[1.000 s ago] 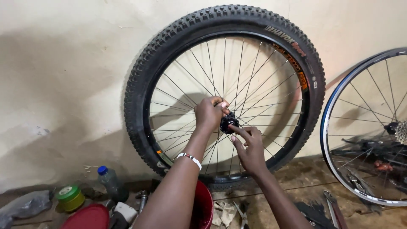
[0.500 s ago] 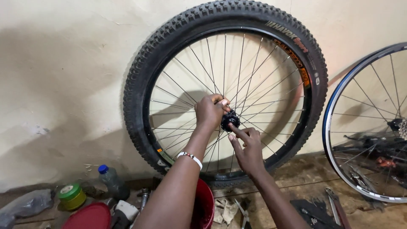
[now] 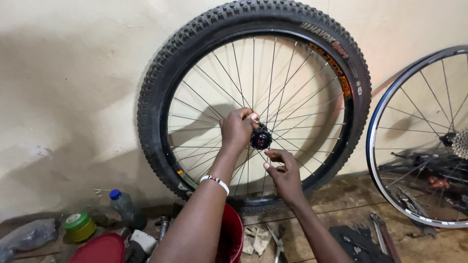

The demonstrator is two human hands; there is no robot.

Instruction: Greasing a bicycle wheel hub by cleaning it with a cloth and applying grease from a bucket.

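In the head view, a bicycle wheel point(image 3: 253, 104) with a knobby black tyre point(image 3: 161, 73) is seen standing upright and leaned against a pale wall point(image 3: 68, 73). Its black hub point(image 3: 261, 139) is placed at the centre of the thin metal spokes point(image 3: 292, 92). The left hand point(image 3: 237, 129) is closed around the left side of the hub, with the fingers curled over it, and a beaded bracelet point(image 3: 215, 181) is worn on that wrist. The right hand point(image 3: 284, 176) is held just below the hub; its fingertips are pinched together among the lower spokes, but it cannot be told whether something small is gripped between them.

A second wheel point(image 3: 419, 141) with a bare silver rim and a cassette point(image 3: 460, 143) is leaned against the same wall, to the right. On the floor point(image 3: 341, 195) below, a red bucket point(image 3: 233, 234) is seen under the left forearm. Further to the left, a plastic bottle with a blue cap point(image 3: 124, 207), a green and yellow tin point(image 3: 79, 226) and a red lid point(image 3: 100, 248) are laid. Pliers point(image 3: 277, 243) and other tools lie on the floor to the right.
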